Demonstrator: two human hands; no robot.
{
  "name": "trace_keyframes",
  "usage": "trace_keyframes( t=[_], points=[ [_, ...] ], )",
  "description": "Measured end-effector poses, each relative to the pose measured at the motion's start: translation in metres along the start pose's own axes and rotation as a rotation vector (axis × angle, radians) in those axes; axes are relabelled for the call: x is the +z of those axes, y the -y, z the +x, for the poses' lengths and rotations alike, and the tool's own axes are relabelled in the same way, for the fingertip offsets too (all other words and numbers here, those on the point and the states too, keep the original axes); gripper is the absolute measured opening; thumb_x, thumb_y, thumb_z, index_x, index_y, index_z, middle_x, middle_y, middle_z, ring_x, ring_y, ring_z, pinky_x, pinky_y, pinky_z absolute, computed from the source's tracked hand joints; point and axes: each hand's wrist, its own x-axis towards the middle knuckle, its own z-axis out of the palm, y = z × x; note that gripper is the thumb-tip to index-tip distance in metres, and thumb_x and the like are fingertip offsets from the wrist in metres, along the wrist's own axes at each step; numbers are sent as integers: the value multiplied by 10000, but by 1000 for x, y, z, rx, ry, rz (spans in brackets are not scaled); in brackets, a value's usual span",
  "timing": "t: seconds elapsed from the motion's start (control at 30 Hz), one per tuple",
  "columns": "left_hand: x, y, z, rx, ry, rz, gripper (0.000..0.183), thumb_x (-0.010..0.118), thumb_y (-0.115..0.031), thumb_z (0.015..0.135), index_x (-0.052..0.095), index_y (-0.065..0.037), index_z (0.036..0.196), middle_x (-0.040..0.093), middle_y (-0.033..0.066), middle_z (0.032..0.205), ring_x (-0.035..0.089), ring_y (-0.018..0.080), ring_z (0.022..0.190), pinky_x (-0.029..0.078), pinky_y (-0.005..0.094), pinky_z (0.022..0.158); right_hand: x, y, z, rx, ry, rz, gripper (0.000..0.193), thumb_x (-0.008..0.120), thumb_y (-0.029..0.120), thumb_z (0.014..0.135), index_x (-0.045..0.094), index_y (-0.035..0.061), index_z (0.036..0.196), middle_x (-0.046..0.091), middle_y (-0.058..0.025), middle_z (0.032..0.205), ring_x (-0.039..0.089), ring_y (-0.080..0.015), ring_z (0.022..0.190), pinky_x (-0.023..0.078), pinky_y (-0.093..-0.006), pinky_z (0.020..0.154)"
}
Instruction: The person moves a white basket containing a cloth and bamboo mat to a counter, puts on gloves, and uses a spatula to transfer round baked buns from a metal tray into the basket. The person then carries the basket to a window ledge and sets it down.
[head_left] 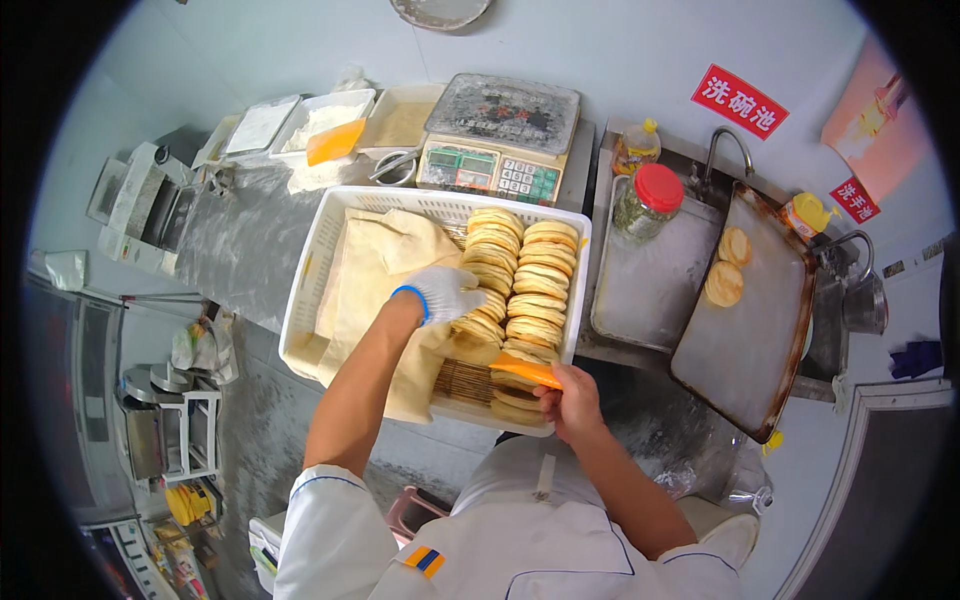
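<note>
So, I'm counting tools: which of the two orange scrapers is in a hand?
The orange scraper over the flatbreads in the basket, gripped by the right hand. The other scraper rests by the flour, unheld.

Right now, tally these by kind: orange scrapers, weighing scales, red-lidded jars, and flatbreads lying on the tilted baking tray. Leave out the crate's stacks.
Orange scrapers: 2
Weighing scale: 1
Red-lidded jar: 1
Flatbreads on the baking tray: 2
Total: 6
</note>
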Motion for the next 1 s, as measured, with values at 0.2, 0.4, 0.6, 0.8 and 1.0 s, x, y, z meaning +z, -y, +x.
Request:
trace_keyframes(
  t=[0.2,0.4,0.6,0.8,1.0],
  points=[
    [11,45,-20,-102,-216,-263,544,655,-433,990,670,-21,1345,702,219,1294,686,348,1186,519,388,1032,-8,12,-20,-26,-7,-66,281,560,310,1068,609,43,995,656,-75,737,548,-117,472,392,-268,413],
    [54,55,-36,-98,-130,-562,969,774,-491,886,354,37,1583,555,267,1491,574,364,1359,483,379,1091,-8,9,-32,-63,28,-111,263,565,301,1067,613,45,1029,656,-69,749,555,-113,481,397,-254,421],
    [68,38,-34,-246,-104,-344,1091,853,-449,832,270,30,1620,531,262,1523,586,289,1353,494,347,1065,4,6,-28,-96,32,-177,257,550,295,1081,618,47,1068,667,-61,764,554,-106,478,402,-248,420],
    [76,36,-30,-210,-127,-541,1076,845,-442,861,251,30,1624,478,254,1570,579,313,1353,483,356,1083,-15,13,-42,-76,56,-132,252,551,281,1080,628,47,1131,680,-64,780,555,-99,479,409,-245,422],
    [70,34,-40,-218,-112,-672,1046,837,-408,866,263,40,1616,479,254,1567,533,300,1401,455,358,1118,-27,19,-56,-78,82,-116,265,538,276,1083,628,41,1165,682,-71,776,557,-100,482,416,-241,435]
  ],
)
